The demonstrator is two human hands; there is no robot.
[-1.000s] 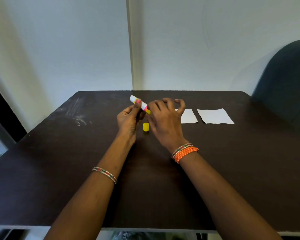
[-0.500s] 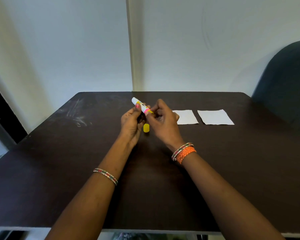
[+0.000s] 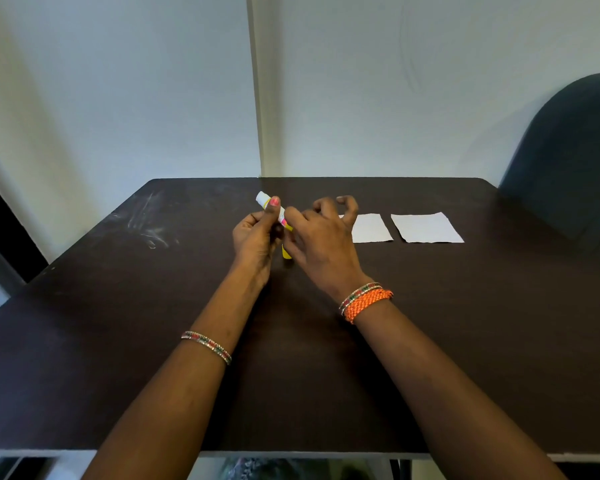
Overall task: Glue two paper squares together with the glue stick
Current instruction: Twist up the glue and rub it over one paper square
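- Glue stick (image 3: 270,208): held tilted above the table (image 3: 118,341), pinched in the left hand (image 3: 255,237). Light, rigid, smooth; grip mid-barrel.
- Right hand (image 3: 321,237): at the stick's lower end, fingers curled; whether it grips cannot be told.
- Cap (image 3: 286,253): on the table beneath.
- Squares (image 3: 370,228), (image 3: 426,227): flat, just apart, right of the hands. Thin, limp; lift by an edge.

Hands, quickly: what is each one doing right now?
Left hand: closed on the glue stick.
Right hand: fingers curled at the stick's lower end; grip cannot be told.
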